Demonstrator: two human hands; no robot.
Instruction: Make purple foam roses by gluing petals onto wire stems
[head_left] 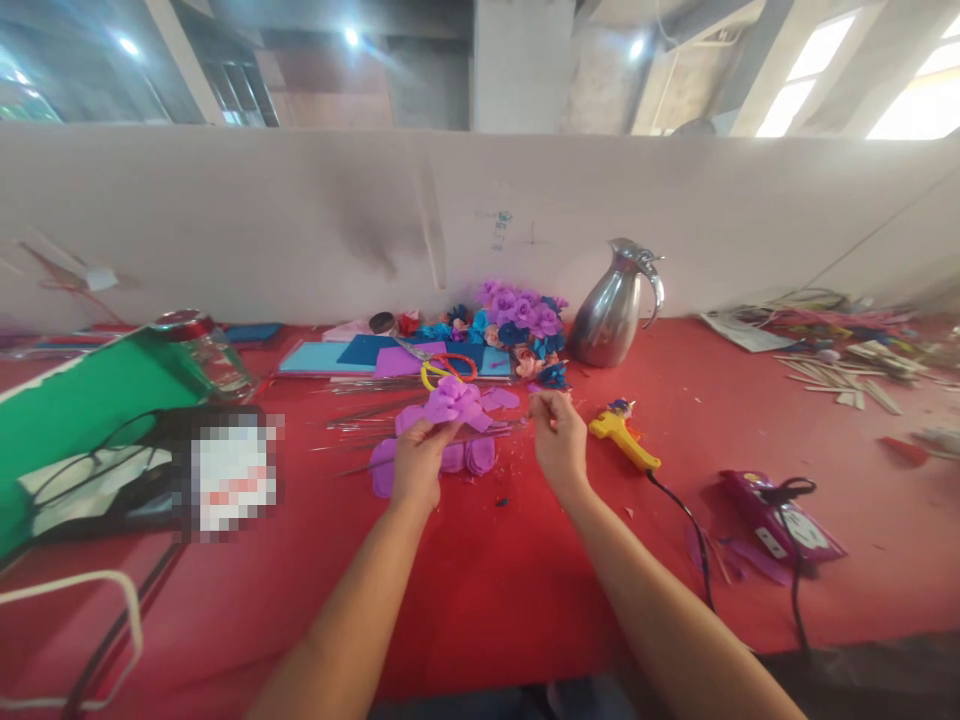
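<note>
A purple paper flower (pixel 452 402) is pinched between the thumb and fingers of my left hand (pixel 417 465), above the red table. My right hand (pixel 561 438) is raised just to its right, thumb and fingertips pressed together. A trace of purple shows by those fingertips, too small to name. Under and around the flower lie loose purple petals (pixel 480 456) in small stacks. Thin wires (pixel 352 432) are spread left of the flower. Scissors (pixel 448 368) with yellow and red handles rest just behind it. Right of my right hand lies a yellow glue gun (pixel 624 440).
Finished paper flowers (pixel 517 318) are heaped at the back beside a steel jug (pixel 609 310). Coloured paper sheets (pixel 315 358) lie behind the wires. A glass jar (pixel 214 360) and a dark bag (pixel 150 490) stand left. A purple power box (pixel 784 520) with cables lies right.
</note>
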